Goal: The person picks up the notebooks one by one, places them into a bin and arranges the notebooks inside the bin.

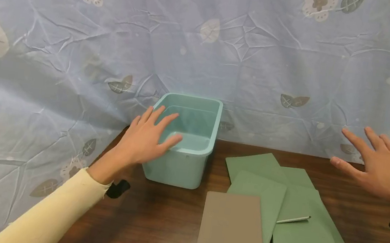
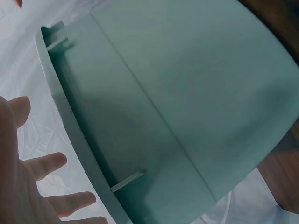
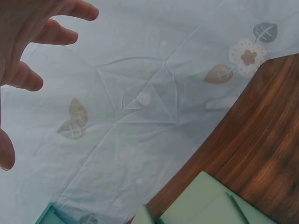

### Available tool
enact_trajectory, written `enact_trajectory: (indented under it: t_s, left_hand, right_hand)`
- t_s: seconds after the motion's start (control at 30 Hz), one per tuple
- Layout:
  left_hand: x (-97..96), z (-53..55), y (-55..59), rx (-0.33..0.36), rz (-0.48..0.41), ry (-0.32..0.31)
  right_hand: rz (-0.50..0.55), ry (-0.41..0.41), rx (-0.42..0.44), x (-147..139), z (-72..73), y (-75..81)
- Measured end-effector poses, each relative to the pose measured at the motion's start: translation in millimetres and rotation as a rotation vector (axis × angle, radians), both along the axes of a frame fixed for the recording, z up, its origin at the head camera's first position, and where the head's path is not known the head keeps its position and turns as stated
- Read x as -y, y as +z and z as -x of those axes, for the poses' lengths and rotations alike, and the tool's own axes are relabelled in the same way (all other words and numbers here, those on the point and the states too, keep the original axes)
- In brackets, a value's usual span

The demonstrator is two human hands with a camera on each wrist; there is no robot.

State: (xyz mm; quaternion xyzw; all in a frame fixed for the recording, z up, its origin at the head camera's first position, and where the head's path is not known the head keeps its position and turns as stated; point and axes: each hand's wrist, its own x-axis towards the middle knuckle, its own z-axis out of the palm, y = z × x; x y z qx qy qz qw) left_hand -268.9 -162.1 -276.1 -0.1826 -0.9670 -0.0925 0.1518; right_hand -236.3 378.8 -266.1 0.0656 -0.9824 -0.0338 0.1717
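Hovering with room, right hand (image 1: 384, 169) clears the notebooks' (image 1: 304, 201) edges.

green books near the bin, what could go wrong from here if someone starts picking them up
The green books overlap at odd angles, so lifting one could drag or slide another.
The brown book lies partly over a green one, so pulling that one out might shift it.
The left hand is spread close to the bin, not gripping it, so a careless sweep could knock it.
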Motion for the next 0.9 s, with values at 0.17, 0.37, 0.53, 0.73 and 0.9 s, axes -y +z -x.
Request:
enact_trajectory:
  t_s: [0.17, 0.37, 0.53, 0.73, 0.9]
  left_hand:
    - [3.2, -16.7, -7.9, -0.058, -0.004, -0.002]
    - [7.8, -35.8, -22.7, -0.118, 0.015, 0.015]
    - [12.2, -47.1, -37.1, -0.157, 0.022, 0.007]
    - [17.2, -50.0, -59.7, -0.19, 0.016, -0.025]
    - [20.2, -46.6, -72.1, -0.31, 0.003, -0.081]
  right_hand:
    - [0.024, 0.028, -0.004, 3.2, -4.4, -2.4]
    - [0.009, 0.031, 0.003, 3.8, -8.2, -5.9]
    - [0.013, 0.02, 0.013, 1.6, -8.0, -10.9]
    - [0.008, 0.026, -0.016, 2.9, -10.4, -15.9]
    - [-0.013, 0.031, -0.018, 7.7, -14.9, -18.7]
